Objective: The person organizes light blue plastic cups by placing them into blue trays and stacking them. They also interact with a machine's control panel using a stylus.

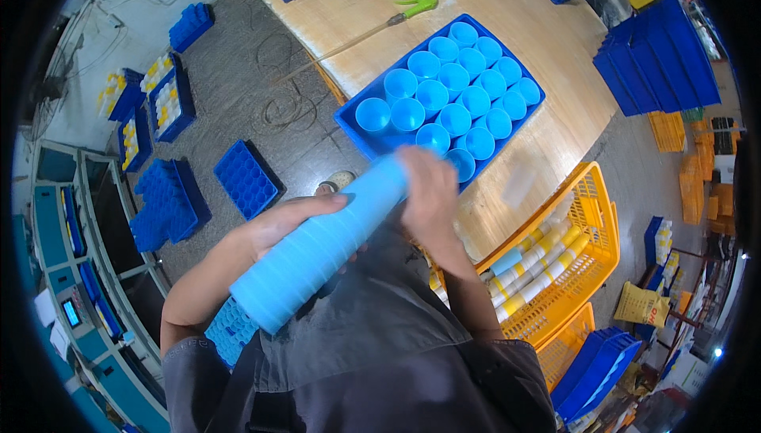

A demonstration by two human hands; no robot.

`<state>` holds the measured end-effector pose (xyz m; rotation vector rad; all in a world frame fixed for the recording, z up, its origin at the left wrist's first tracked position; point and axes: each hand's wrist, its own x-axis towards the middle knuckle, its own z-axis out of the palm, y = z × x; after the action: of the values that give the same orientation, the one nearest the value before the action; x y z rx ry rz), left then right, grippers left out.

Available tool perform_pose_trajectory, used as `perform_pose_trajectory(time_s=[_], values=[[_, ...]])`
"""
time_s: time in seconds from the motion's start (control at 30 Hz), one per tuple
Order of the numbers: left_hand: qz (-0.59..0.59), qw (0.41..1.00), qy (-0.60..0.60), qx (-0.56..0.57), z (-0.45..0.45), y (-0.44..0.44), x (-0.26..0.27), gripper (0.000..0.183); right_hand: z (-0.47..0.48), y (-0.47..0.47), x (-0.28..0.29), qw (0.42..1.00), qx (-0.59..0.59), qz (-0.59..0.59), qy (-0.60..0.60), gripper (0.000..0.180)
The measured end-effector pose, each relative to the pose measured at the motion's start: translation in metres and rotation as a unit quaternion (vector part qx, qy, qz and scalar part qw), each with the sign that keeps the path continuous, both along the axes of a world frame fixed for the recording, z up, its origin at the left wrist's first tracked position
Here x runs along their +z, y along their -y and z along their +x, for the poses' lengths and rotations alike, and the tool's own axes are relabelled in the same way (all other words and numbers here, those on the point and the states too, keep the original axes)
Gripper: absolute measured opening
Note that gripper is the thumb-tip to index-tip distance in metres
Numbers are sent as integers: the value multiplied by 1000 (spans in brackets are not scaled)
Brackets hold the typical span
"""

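A long nested stack of light blue plastic cups [315, 255] lies slantwise across the front of my body. My left hand [297, 216] holds it around the middle, thumb on top and fingertips showing underneath. At the stack's upper end, my right hand [429, 192] has its fingers curled around the end cup; motion blurs this hand. Just beyond is a blue plastic crate [376, 143] with rows of similar blue cups [432, 95] standing in it, mouths up. The crate's near corner is partly hidden by my right hand and the stack.
A green air blow gun [421, 6] with a hose lies on the wooden table [559, 58]. An orange plastic basket [603, 237] at right holds stacked white and yellow cups [544, 263]. Blue crates [660, 58] are piled at far right; a blue tray [248, 178] sits on the floor.
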<state>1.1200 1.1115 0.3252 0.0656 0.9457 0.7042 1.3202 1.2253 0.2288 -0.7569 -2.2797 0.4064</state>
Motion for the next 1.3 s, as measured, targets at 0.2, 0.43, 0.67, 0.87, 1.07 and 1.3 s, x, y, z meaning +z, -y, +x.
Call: perform_pose_trajectory(time_s=[0.2,0.43,0.67,0.87,1.07,1.3], values=[[-11,994,0,111,-8,14,-6,66,-4,-25,-17,971,-81,-223,15,83],[-16,997,-31,63,5,15,-17,63,-12,-8,17,954,270,100,77,60],[27,987,14,157,-8,33,3,63,-42,-45,-9,956,-35,-261,-130,69],[-37,984,24,172,-7,26,-11,57,-52,-13,25,977,207,38,36,64],[52,986,-36,157,-27,41,5,60,-73,-47,11,991,46,-120,-40,55],[36,961,-94,256,-32,37,-14,66,-97,-60,-30,998,14,-25,61,70]])
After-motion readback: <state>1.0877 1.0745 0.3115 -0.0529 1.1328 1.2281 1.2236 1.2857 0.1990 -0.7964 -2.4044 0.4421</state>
